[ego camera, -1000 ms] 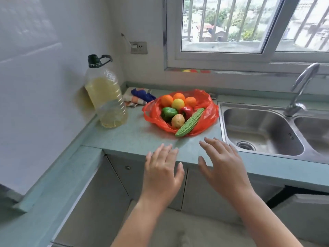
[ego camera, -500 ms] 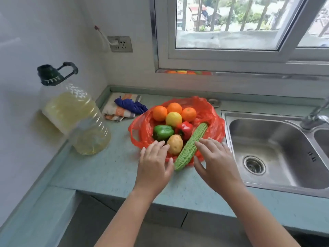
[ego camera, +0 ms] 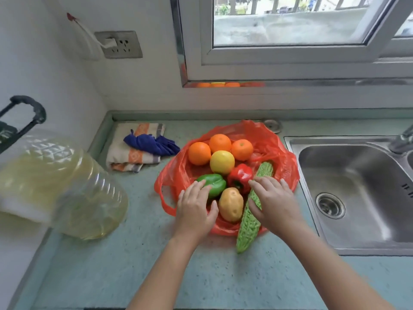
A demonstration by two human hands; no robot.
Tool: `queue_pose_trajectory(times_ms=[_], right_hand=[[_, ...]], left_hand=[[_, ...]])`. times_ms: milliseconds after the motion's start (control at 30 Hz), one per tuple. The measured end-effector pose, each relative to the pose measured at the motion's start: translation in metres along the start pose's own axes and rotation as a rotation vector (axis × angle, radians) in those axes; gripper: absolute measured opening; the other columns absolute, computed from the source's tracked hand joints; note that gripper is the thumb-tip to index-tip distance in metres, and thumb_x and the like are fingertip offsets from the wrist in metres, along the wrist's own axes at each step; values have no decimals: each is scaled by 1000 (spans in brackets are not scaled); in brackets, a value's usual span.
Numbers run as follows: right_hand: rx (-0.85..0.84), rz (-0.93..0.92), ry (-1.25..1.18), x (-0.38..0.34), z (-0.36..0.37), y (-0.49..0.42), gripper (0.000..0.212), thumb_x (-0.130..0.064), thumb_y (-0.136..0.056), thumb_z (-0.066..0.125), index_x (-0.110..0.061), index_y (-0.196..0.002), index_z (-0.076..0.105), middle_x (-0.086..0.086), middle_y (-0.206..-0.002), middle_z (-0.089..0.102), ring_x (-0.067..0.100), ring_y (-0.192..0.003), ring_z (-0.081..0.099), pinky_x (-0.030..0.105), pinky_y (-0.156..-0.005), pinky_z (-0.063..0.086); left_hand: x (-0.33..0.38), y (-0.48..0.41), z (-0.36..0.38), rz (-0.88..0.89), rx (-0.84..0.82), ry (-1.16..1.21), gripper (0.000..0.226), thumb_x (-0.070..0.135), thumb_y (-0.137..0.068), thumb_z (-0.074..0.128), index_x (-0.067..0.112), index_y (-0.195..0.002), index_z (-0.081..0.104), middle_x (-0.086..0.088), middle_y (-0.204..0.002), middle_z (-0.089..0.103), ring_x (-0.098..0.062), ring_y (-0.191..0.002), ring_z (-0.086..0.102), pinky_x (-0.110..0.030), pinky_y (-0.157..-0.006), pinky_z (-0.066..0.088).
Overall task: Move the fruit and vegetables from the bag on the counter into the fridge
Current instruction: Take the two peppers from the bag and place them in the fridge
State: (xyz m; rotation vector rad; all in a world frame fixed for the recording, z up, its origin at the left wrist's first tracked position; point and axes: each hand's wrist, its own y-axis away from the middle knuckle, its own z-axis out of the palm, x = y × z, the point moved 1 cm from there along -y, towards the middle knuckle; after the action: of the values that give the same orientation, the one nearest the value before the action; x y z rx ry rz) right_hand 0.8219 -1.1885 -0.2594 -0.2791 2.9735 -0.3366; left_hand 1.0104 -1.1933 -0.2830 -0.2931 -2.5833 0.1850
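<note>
Pale green counter (ego camera: pixel 134 253), sink to its right, carrying a red bag (ego camera: pixel 277 142) spread flat so its contents are lying exposed: three oranges, lemon (ego camera: pixel 222 162), red pepper (ego camera: pixel 239 176), potato (ego camera: pixel 231 203). Left hand (ego camera: pixel 194 206) is settling open-fingered onto the green pepper (ego camera: pixel 214 184), not yet closing. Right hand (ego camera: pixel 276 202) is curling loosely around the bitter gourd (ego camera: pixel 250 222), thumb underneath. Fridge is lying out of view.

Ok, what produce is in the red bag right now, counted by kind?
Oranges: 3
Lemon: 1
Green pepper: 1
Red pepper: 1
Potato: 1
Bitter gourd: 1
Total: 8
</note>
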Motion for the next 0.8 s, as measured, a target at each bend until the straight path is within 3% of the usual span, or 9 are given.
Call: queue_pose_trajectory(times_ms=[133,333,467,633,800], right_hand=[[-86,-36,-5,16,17,-21,50,-24,-60,80,-9,-106,66,11,-104,68,33,-99,64,58,-80,47],[-278,-176,-27,43,41,-50,65,-27,-61,81,-11,-120,59,12,-123,61,36,-115,55,59,-86,44],[-345,-265,-45,56,54,-64,68,-28,-64,78,-14,-126,53,10,-132,53,36,-124,47,57,-93,40],[-448,-324,-62,69,64,-82,76,-29,-77,67,-22,-142,29,3,-150,29,26,-140,21,49,-110,22],[-552,-365,-23,75,67,-100,83,-31,-81,62,-30,-146,11,-5,-154,12,18,-142,8,43,-113,14]], left_hand=[[-12,-16,14,-39,-55,-7,52,37,-77,41,8,-114,63,-13,-122,60,-32,-115,54,-52,-95,41],[-24,-25,30,-166,-89,-36,52,35,-79,48,7,-122,57,-16,-130,54,-33,-121,48,-53,-99,37],[-29,-31,37,-226,-98,-28,53,30,-84,58,11,-132,48,-13,-139,44,-31,-128,39,-45,-106,27],[-32,-41,44,-241,-152,3,65,41,-86,56,18,-141,32,-4,-147,31,-20,-134,27,-35,-109,20],[-36,-48,52,-256,-196,25,78,50,-81,59,21,-144,22,0,-146,29,-15,-135,24,-34,-109,20]])
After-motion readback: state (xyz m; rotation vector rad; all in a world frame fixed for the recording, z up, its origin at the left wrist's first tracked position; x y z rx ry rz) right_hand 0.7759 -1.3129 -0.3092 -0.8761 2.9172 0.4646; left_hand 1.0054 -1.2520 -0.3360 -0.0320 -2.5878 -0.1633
